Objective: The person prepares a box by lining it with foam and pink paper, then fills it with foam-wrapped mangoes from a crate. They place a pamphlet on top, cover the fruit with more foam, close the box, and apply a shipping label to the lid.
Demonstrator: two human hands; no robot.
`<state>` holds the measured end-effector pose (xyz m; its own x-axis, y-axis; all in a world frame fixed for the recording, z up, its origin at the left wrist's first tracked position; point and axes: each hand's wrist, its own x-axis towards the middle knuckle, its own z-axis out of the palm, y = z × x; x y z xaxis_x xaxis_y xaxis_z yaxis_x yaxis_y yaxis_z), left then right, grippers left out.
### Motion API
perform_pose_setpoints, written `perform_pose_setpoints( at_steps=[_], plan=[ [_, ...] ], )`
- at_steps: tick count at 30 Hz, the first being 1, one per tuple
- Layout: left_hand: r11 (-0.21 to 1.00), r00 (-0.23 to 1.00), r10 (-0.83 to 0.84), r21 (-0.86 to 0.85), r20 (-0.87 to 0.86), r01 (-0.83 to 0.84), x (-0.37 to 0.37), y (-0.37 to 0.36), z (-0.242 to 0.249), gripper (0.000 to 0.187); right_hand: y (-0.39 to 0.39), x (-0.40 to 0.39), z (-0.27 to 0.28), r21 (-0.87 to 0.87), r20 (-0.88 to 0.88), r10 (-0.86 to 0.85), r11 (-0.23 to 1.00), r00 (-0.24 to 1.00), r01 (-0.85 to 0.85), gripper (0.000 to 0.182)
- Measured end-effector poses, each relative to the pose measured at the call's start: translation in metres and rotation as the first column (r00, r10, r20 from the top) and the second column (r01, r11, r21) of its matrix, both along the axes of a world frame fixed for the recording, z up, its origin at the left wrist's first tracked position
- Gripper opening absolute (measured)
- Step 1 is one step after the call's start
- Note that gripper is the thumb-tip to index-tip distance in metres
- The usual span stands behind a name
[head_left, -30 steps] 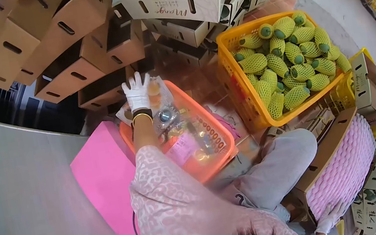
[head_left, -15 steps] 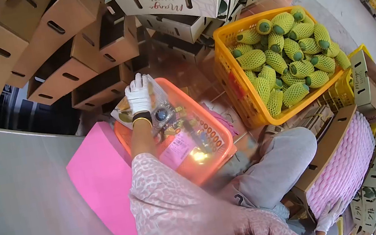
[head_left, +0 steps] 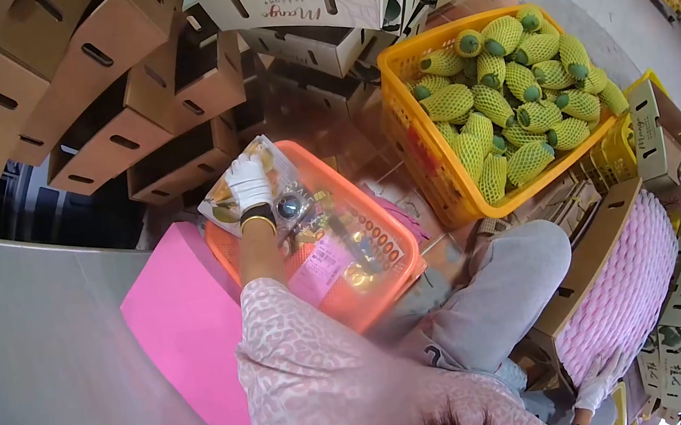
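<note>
Stacked cardboard boxes (head_left: 114, 116) are seen at the top, and a yellow crate (head_left: 445, 185) is filled with netted mangoes (head_left: 512, 100). An orange basket (head_left: 389, 281) is set beside a pink sheet (head_left: 184, 331). A clear plastic bag (head_left: 250, 187) is gripped at the basket's far corner by the gloved left hand (head_left: 249, 183), its long axis running toward the boxes. The right hand (head_left: 595, 391), gloved, is kept low by the knee; whether it is closed cannot be told.

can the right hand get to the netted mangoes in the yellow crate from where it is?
Probably not without shifting: the right hand sits low by the pink foam-net stack, and the raised knee lies between it and the yellow crate of mangoes.
</note>
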<state>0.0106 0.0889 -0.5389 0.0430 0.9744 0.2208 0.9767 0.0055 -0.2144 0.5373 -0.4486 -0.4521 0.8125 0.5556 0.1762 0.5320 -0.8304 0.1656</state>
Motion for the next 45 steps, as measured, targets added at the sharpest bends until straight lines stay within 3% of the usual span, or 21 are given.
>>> perform_pose_setpoints(
  at_steps=[3, 4, 6, 8, 10, 12, 14, 16, 17, 20, 21, 22, 25, 28, 29, 32, 36, 37, 41, 43, 45],
  plan=[
    [0.971, 0.999, 0.033, 0.237, 0.004, -0.033, -0.002, 0.001, -0.010, 0.026, -0.005, 0.009, -0.005, 0.088, 0.008, 0.110, 0.990, 0.994, -0.110, 0.059],
    [0.920, 0.999, -0.033, 0.389, -0.035, 0.044, -0.002, -0.004, -0.006, 0.036, 0.008, -0.004, 0.010, -0.110, -0.066, -0.099, 0.990, 0.993, 0.091, 0.060],
    [0.945, 0.992, 0.124, 0.307, -0.017, -0.113, 0.008, -0.019, 0.020, 0.048, 0.012, -0.007, 0.013, -0.045, -0.075, -0.076, 0.996, 0.994, 0.073, 0.060],
    [0.901, 0.901, 0.430, -0.101, 0.063, -0.423, 0.008, -0.020, 0.036, 0.055, 0.008, -0.005, 0.009, 0.002, -0.071, -0.030, 1.000, 0.997, 0.030, 0.061],
    [0.843, 0.858, 0.509, -0.237, 0.068, -0.482, -0.002, -0.017, 0.046, 0.064, 0.002, -0.001, 0.004, 0.057, -0.075, 0.011, 0.998, 0.997, -0.007, 0.061],
    [0.758, 0.782, 0.604, -0.419, 0.158, -0.501, -0.006, -0.013, 0.059, 0.066, -0.003, 0.003, 0.000, 0.073, -0.026, 0.094, 0.993, 0.995, -0.091, 0.061],
    [0.785, 0.801, 0.549, -0.477, 0.238, -0.396, -0.034, 0.005, 0.031, 0.058, -0.002, -0.002, 0.003, 0.081, -0.028, 0.083, 0.993, 0.996, -0.081, 0.060],
    [0.853, 0.706, 0.442, -0.504, 0.553, -0.139, -0.049, 0.008, 0.019, 0.046, 0.002, -0.001, 0.003, 0.089, -0.042, 0.073, 0.994, 0.996, -0.069, 0.059],
    [0.882, 0.827, 0.363, -0.446, 0.430, -0.155, -0.041, 0.005, 0.018, 0.039, 0.008, -0.006, 0.008, 0.025, -0.036, 0.026, 0.999, 0.999, -0.025, 0.058],
    [0.900, 0.797, 0.408, -0.339, 0.445, -0.272, -0.031, -0.007, 0.019, 0.044, 0.003, 0.000, 0.002, 0.038, -0.013, 0.049, 0.998, 0.999, -0.049, 0.057],
    [0.834, 0.774, 0.528, -0.383, 0.350, -0.396, -0.021, -0.003, 0.036, 0.055, -0.001, 0.005, -0.001, 0.116, 0.004, 0.133, 0.984, 0.991, -0.132, 0.057],
    [0.820, 0.806, 0.557, -0.290, 0.200, -0.494, -0.008, -0.015, 0.049, 0.066, -0.003, 0.006, -0.005, 0.132, 0.003, 0.127, 0.983, 0.992, -0.126, 0.057],
    [0.674, 0.763, 0.643, -0.523, 0.066, -0.522, -0.008, -0.010, 0.064, 0.076, -0.005, 0.004, -0.004, 0.080, 0.028, 0.119, 0.989, 0.993, -0.121, 0.058],
    [0.691, 0.813, 0.567, -0.612, 0.129, -0.385, -0.048, 0.014, 0.020, 0.071, 0.005, -0.005, 0.007, 0.011, -0.027, 0.040, 0.999, 0.999, -0.040, 0.056],
    [0.778, 0.936, 0.340, -0.588, 0.093, -0.224, -0.063, 0.025, -0.006, 0.062, 0.007, -0.006, 0.007, 0.047, -0.023, 0.059, 0.997, 0.998, -0.057, 0.056],
    [0.744, 0.883, 0.424, -0.634, 0.201, -0.213, -0.040, 0.006, 0.038, 0.059, 0.004, -0.003, 0.004, 0.073, -0.017, 0.094, 0.993, 0.995, -0.093, 0.056],
    [0.749, 0.858, 0.409, -0.651, 0.311, -0.122, -0.044, -0.009, 0.020, 0.060, 0.001, 0.001, 0.000, 0.079, 0.009, 0.077, 0.994, 0.997, -0.077, 0.056],
    [0.761, 0.898, 0.361, -0.636, 0.250, -0.129, -0.040, -0.013, 0.024, 0.063, 0.000, 0.001, -0.001, 0.061, 0.021, 0.078, 0.995, 0.997, -0.079, 0.056],
    [0.731, 0.850, 0.483, -0.632, 0.211, -0.258, 0.001, -0.043, 0.060, 0.065, -0.001, 0.002, -0.003, 0.090, 0.043, 0.117, 0.989, 0.992, -0.120, 0.057],
    [0.956, 0.957, 0.214, -0.243, 0.194, -0.165, 0.013, -0.049, 0.059, 0.065, 0.001, 0.000, -0.001, 0.091, 0.044, 0.108, 0.990, 0.993, -0.112, 0.057],
    [0.981, 0.988, -0.124, -0.136, 0.095, 0.136, 0.013, -0.037, 0.051, 0.056, 0.003, -0.002, 0.001, 0.095, 0.045, 0.116, 0.988, 0.992, -0.120, 0.057]
  ],
)
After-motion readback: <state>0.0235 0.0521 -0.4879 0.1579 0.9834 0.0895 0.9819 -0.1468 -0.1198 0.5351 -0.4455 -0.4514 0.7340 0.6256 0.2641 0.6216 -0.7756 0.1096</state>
